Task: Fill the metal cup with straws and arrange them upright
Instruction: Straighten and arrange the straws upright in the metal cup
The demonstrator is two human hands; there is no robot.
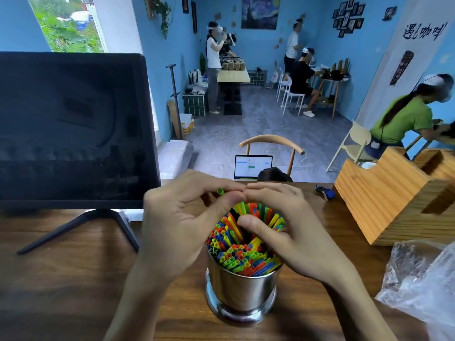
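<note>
A shiny metal cup stands on the wooden table in front of me, packed with several coloured straws standing upright. My left hand curls round the left and far side of the straw bundle, and a green straw tip pokes out between its fingers. My right hand cups the right side of the bundle, with its thumb pressed on the straw tops. The fingertips of both hands meet above the far rim.
A dark monitor on a stand fills the left of the table. A wooden box sits at the right, with a clear plastic bag nearer me. Behind the table are a chair, a laptop and several people.
</note>
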